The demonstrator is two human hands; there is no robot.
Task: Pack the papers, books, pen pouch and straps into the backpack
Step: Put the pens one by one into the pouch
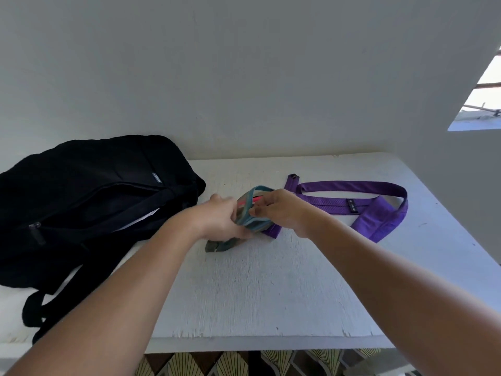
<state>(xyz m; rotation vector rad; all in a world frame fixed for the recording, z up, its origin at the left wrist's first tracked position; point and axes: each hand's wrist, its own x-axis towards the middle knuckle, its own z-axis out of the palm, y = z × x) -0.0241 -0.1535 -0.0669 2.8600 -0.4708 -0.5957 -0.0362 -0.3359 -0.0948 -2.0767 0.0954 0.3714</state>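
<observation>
A black backpack lies on the left of the white table, its zip open with white paper showing inside. Just right of it, both hands work on a striped grey-blue strap with a pink stripe. My left hand grips its folded bundle from the left. My right hand pinches its loop from the right. The strap's lower end trails onto the table under my left hand. A purple strap lies looped on the table behind and right of my right hand.
A white wall rises directly behind the table. A window opening is at the upper right. The table's front edge is chipped, with patterned floor tiles below it. The backpack's shoulder straps hang toward the front left.
</observation>
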